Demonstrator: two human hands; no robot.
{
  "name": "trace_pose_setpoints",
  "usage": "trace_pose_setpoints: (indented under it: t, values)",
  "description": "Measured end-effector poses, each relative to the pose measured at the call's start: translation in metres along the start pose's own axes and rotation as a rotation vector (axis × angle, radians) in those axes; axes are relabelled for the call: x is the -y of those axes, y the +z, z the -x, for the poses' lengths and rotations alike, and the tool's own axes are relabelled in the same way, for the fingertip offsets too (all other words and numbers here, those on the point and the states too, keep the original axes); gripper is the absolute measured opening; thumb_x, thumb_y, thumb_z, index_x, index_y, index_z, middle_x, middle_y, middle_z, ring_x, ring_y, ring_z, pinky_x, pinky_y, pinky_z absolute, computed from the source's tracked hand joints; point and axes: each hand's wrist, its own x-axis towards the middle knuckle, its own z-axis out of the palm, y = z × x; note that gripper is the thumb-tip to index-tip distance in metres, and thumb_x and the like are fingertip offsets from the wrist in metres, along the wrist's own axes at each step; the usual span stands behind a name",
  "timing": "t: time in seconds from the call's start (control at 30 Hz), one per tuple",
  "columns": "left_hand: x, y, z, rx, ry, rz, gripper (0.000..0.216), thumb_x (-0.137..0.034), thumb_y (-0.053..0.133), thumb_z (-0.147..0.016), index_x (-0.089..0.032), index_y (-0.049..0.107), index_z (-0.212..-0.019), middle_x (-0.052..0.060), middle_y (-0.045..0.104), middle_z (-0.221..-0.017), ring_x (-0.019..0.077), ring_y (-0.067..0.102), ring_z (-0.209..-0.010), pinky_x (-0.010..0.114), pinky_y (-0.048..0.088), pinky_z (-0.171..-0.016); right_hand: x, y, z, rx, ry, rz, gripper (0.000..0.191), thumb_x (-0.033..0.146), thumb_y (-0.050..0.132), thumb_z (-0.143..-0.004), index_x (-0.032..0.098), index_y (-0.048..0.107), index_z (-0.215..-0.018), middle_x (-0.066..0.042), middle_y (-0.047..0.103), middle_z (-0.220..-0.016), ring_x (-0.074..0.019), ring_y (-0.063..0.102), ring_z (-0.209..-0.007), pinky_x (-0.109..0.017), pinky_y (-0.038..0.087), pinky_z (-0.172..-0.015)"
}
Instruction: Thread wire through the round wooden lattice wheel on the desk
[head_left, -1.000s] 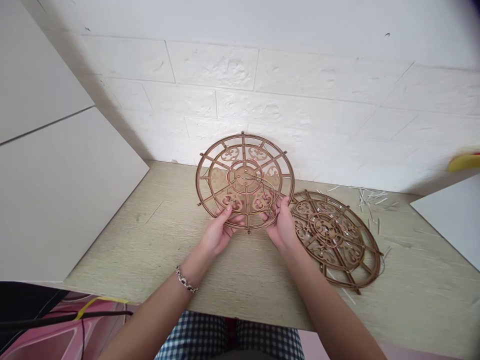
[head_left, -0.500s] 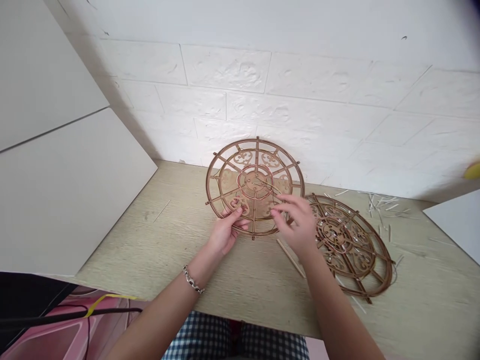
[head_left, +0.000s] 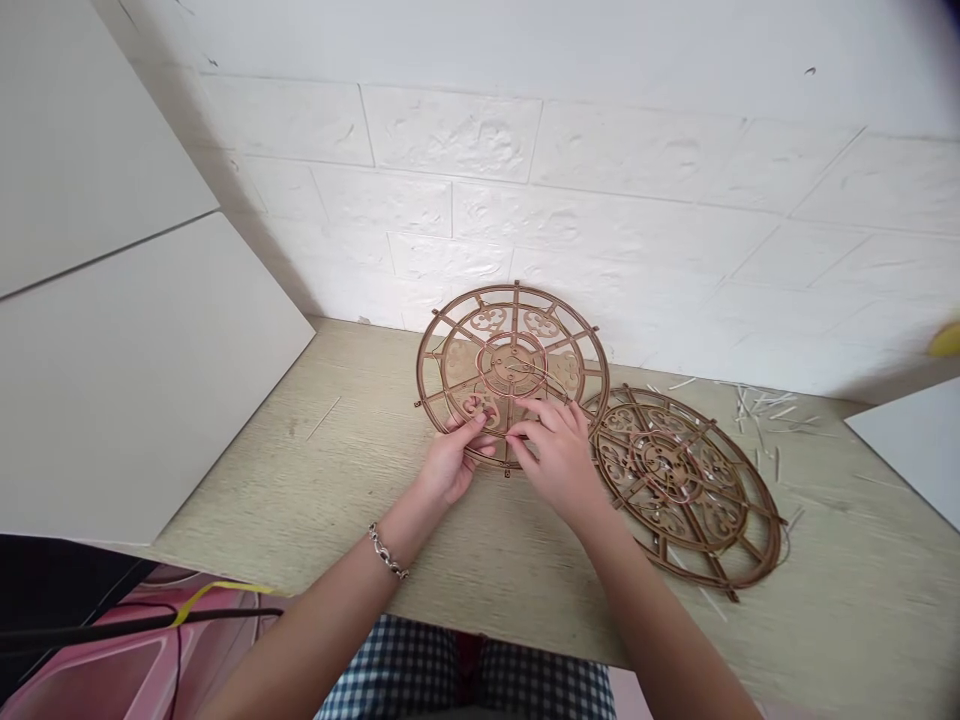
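Observation:
A round brown openwork frame [head_left: 517, 290] with spokes and scroll cut-outs is held tilted up near the wall. My left hand [head_left: 454, 460] grips its lower left rim, thumb in front and fingers behind. Around its middle runs a thin reddish wire ring [head_left: 480, 372], and a thin loose wire stands out from the centre. My right hand [head_left: 559, 450] is at the lower right of this frame, thumb and forefinger pinched together near a spoke. What the pinch holds is too small to make out. Similar round frames [head_left: 724, 490], apparently stacked, lie to the right.
Thin white strips [head_left: 765, 405] lie scattered at the back right of the wooden table [head_left: 255, 480]. A single strip [head_left: 324, 418] lies at left. White panels [head_left: 217, 370] flank both sides, and a white brick-patterned wall [head_left: 600, 200] stands behind. Pink plastic [head_left: 112, 670] shows at lower left.
My right hand has moved left and slightly down across the lower frame, its thumb and forefinger coming together. The held frame tips back slightly; my left hand keeps its grip.

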Motion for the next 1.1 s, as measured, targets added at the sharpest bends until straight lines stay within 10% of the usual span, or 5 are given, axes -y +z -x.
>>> trace_pose_setpoints:
  t: [0.63, 1.1]
  values:
    - [-0.002, 0.000, -0.002, -0.055, 0.029, -0.030, 0.017, -0.006, 0.068, -0.073, -0.013, 0.067, -0.088, 0.002, 0.072, -0.083, 0.0121, 0.066, -0.052, 0.020, 0.055, -0.044, -0.005, 0.003, 0.000, -0.061, 0.118, -0.164, 0.016, 0.029, 0.057, -0.084, 0.026, 0.070, -0.076, -0.003, 0.064, -0.116, -0.0239, 0.058, -0.106, -0.056, 0.023, -0.103]
    - [-0.005, -0.001, -0.003, -0.082, 0.055, 0.018, 0.020, -0.006, 0.069, -0.072, -0.014, 0.066, -0.090, 0.001, 0.072, -0.082, 0.0085, 0.062, -0.052, 0.018, 0.052, -0.045, 0.007, -0.002, 0.003, 0.204, 0.018, -0.112, 0.014, 0.022, 0.060, -0.083, 0.024, 0.067, -0.071, -0.001, 0.057, -0.127, -0.0267, 0.046, -0.122, -0.063, 0.014, -0.105]
